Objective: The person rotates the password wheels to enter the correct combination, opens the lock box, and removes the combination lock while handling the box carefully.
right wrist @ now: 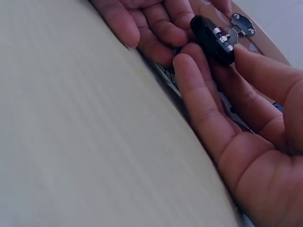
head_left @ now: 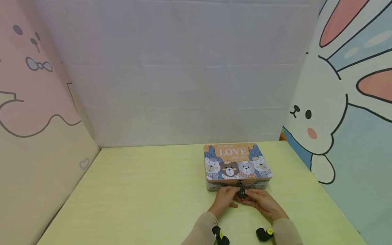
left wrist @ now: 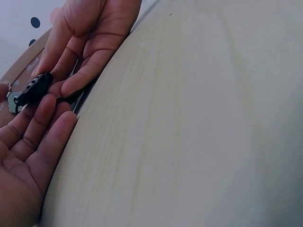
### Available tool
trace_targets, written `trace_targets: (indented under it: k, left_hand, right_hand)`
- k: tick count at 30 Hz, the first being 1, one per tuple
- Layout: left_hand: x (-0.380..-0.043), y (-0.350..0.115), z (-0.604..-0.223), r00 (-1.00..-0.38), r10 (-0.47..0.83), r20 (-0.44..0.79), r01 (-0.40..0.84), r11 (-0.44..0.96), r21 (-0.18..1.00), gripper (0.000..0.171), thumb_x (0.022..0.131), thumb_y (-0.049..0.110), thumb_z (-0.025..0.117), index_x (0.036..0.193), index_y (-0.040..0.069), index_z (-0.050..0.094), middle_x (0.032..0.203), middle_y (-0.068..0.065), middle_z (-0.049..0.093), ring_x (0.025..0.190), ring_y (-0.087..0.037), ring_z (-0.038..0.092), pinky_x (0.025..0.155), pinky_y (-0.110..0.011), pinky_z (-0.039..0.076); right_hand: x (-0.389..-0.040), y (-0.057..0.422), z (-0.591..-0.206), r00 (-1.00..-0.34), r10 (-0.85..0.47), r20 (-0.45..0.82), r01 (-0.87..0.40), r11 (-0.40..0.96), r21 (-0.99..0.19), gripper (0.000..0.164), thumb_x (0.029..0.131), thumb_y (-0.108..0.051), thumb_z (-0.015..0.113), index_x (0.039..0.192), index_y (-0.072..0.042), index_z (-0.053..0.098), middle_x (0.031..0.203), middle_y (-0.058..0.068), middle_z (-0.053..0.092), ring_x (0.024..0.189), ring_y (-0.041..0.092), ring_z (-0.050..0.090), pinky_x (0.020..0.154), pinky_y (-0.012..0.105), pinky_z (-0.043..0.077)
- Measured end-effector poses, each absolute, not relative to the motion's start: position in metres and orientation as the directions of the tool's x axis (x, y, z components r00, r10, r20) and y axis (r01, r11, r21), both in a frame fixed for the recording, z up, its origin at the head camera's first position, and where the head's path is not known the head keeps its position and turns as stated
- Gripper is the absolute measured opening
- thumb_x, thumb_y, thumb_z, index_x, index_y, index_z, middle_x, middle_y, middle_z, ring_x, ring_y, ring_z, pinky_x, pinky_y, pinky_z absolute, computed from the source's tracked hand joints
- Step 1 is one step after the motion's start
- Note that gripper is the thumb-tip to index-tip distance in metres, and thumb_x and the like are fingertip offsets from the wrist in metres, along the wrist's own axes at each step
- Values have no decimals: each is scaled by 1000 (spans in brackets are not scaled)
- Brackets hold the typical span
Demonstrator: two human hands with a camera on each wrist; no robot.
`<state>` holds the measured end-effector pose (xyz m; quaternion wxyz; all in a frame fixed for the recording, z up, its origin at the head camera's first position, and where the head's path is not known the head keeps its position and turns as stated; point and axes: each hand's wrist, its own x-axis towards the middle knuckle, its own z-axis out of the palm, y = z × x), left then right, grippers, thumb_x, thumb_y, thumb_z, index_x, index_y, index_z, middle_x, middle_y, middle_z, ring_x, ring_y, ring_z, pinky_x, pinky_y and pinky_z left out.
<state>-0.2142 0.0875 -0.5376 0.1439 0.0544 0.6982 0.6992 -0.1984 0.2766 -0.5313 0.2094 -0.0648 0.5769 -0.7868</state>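
A small black combination padlock [head_left: 241, 193] with silver number dials hangs from the metal clasp [right wrist: 243, 24] on the front of a tin box [head_left: 238, 162]. The box lid is down, printed with bears and the word LOVE. My right hand [head_left: 264, 203] pinches the padlock between thumb and fingers, as the right wrist view shows. From the other side my left hand [head_left: 224, 200] holds it, fingertips against its body and thumb near the clasp. In the left wrist view the dials of the padlock [left wrist: 35, 89] face up between both hands.
The box stands on a pale yellow wood-grain table [head_left: 147, 190], toward its back right. A white sheet [head_left: 183, 75] rises behind, with cartoon-printed panels on both sides. A black-and-yellow device [head_left: 220, 235] is at the left sleeve, another [head_left: 264, 234] at the right.
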Motion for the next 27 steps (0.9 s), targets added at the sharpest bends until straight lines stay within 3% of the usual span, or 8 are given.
trace_targets:
  k: [8,27]
  left_hand:
    - [-216,89,-543,-953,286,-99,-100,13,995,11,86,11,72,90,1,71,73,1,68,64,-9,64,54,-29,59]
    - [-216,90,-545,-956,292,-38,-35,16,999,14,89,11,71,82,-1,70,71,5,63,58,-8,59,53,-27,58]
  right_hand:
    - [-198,277,-531,-905,-396,-154,260,-232,-937,22,105,-10,50,113,0,68,108,8,67,98,17,68,93,32,55]
    - [-198,277,-530,-906,-396,-151,259,-235,-937,28,105,-11,52,122,8,63,111,10,67,101,18,67,96,33,54]
